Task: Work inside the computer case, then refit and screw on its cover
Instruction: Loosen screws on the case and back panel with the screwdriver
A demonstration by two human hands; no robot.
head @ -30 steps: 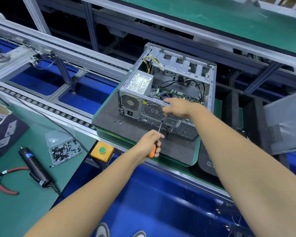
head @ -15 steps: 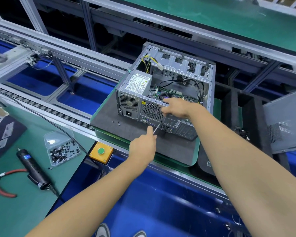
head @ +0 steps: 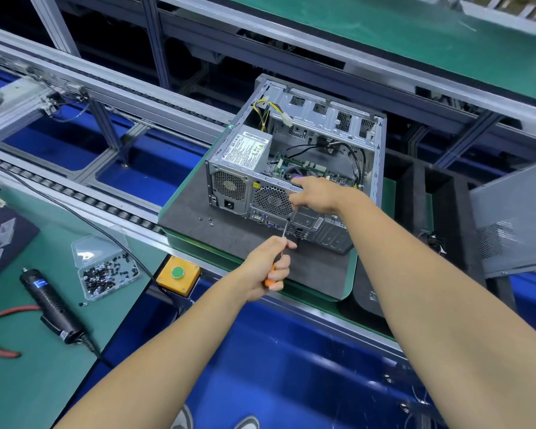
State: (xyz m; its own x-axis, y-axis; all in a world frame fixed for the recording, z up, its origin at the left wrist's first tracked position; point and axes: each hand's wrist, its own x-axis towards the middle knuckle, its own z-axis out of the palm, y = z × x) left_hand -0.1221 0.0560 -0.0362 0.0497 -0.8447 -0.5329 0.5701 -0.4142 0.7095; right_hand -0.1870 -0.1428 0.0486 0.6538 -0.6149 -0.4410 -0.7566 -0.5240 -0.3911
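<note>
Left hand [head: 268, 265] now regrips the orange screwdriver [head: 274, 264], fingers curled, tip at the case [head: 294, 168] rear; right hand [head: 317, 195], at one o'clock, clasps its rim; cover not yet refitted.

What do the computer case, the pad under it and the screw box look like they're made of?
Computer case: bare sheet metal, probably steel, dull grey with punched vents. Pad: likely dark grey foam or rubber, matte and glare-free. Screw box: clear plastic; the screws show through it.
</note>
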